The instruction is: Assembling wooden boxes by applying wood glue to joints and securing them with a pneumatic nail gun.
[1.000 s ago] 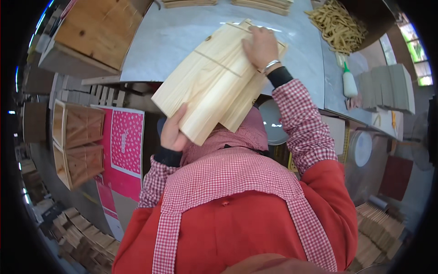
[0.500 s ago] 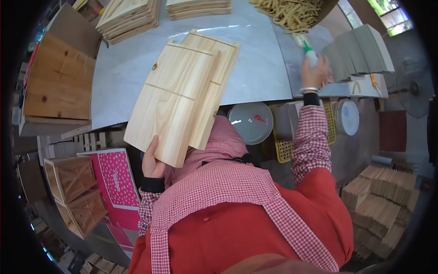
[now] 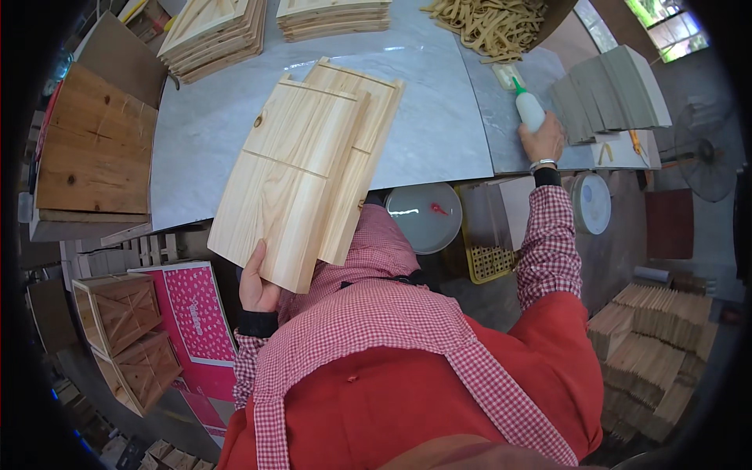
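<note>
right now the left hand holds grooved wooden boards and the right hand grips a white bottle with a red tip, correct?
The tip is green, not red, as the head view shows. The left hand holds grooved wooden boards, and the right hand grips a white bottle.

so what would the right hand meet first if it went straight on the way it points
Past the white bottle in its grasp, the right hand would likely meet the small pale piece just beyond; depth is unclear.
</note>
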`<action>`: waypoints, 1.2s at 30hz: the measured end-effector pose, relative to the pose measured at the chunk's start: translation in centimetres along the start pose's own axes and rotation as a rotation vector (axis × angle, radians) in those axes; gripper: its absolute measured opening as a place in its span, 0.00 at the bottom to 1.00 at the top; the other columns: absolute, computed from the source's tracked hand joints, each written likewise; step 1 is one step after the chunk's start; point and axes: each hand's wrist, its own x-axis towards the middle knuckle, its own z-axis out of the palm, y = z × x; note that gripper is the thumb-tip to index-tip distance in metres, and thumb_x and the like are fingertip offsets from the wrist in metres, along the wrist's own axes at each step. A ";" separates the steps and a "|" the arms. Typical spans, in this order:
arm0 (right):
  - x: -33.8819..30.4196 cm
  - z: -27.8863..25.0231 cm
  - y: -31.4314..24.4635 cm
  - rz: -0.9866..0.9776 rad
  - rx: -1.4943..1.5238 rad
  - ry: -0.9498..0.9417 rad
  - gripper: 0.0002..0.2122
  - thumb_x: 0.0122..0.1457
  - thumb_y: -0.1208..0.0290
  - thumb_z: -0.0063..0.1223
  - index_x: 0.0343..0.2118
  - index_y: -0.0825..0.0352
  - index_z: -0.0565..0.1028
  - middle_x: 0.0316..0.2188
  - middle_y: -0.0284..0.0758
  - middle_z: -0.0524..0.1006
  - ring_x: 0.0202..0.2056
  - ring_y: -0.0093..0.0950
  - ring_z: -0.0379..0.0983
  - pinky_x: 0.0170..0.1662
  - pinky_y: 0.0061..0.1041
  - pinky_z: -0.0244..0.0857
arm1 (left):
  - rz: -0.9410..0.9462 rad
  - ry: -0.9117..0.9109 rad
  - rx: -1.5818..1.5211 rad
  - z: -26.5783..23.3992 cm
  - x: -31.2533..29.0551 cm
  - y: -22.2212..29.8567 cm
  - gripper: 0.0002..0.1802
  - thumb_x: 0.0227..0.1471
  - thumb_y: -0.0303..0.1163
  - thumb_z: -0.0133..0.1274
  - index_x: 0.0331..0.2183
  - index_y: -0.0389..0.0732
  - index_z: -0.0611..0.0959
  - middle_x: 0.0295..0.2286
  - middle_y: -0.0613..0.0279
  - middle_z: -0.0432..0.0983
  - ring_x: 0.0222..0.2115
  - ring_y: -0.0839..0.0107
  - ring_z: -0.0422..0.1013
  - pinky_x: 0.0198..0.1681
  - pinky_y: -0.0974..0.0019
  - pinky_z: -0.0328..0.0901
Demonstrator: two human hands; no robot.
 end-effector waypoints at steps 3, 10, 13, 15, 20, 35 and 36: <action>0.3 -0.4 0.6 -0.010 0.065 0.070 0.32 0.41 0.54 0.63 0.46 0.70 0.67 0.38 0.48 0.73 0.43 0.46 0.70 0.47 0.41 0.64 | 0.007 0.013 0.007 -0.3 0.1 -0.2 0.30 0.57 0.34 0.51 0.57 0.33 0.60 0.51 0.49 0.65 0.52 0.57 0.65 0.55 0.54 0.61; 1.6 0.3 -0.3 0.527 0.714 0.146 0.33 0.47 0.51 0.62 0.45 0.77 0.65 0.31 0.47 0.76 0.27 0.36 0.76 0.28 0.32 0.71 | -0.022 0.020 -0.012 -0.6 0.1 0.0 0.31 0.57 0.34 0.51 0.57 0.33 0.60 0.51 0.50 0.66 0.52 0.57 0.65 0.55 0.53 0.61; 1.3 0.2 -2.4 0.635 0.876 0.176 0.32 0.50 0.51 0.60 0.44 0.78 0.65 0.29 0.46 0.75 0.20 0.31 0.75 0.21 0.26 0.70 | -0.005 0.016 -0.004 -0.7 0.3 -0.2 0.31 0.57 0.35 0.51 0.57 0.33 0.60 0.51 0.50 0.65 0.51 0.57 0.65 0.55 0.54 0.61; 1.0 -0.3 -4.2 0.637 0.990 0.271 0.29 0.53 0.53 0.58 0.42 0.79 0.65 0.28 0.46 0.75 0.15 0.27 0.73 0.15 0.21 0.68 | 0.029 0.021 0.011 -0.9 0.2 -0.5 0.31 0.57 0.35 0.51 0.57 0.33 0.60 0.52 0.49 0.65 0.51 0.57 0.65 0.56 0.55 0.61; -2.9 -3.0 -9.1 0.521 1.446 0.358 0.21 0.59 0.54 0.48 0.38 0.74 0.68 0.24 0.39 0.74 0.15 0.25 0.70 0.17 0.21 0.66 | 0.511 0.283 0.433 0.5 -2.5 0.3 0.30 0.58 0.33 0.49 0.57 0.31 0.59 0.54 0.49 0.62 0.52 0.57 0.63 0.57 0.58 0.58; -8.5 -4.5 -8.6 -0.385 0.607 0.057 0.18 0.54 0.63 0.55 0.46 0.67 0.73 0.43 0.44 0.74 0.46 0.39 0.69 0.51 0.34 0.61 | 0.291 -0.784 0.600 19.5 -0.4 -4.3 0.29 0.46 0.36 0.60 0.48 0.35 0.71 0.47 0.51 0.71 0.47 0.64 0.69 0.52 0.63 0.63; -5.2 -3.4 -4.9 -0.394 0.329 0.178 0.20 0.52 0.61 0.57 0.46 0.68 0.73 0.44 0.44 0.74 0.47 0.40 0.69 0.51 0.35 0.61 | 0.308 -0.747 0.742 19.3 -0.5 -4.4 0.29 0.44 0.36 0.61 0.46 0.34 0.73 0.42 0.53 0.73 0.43 0.65 0.71 0.47 0.64 0.64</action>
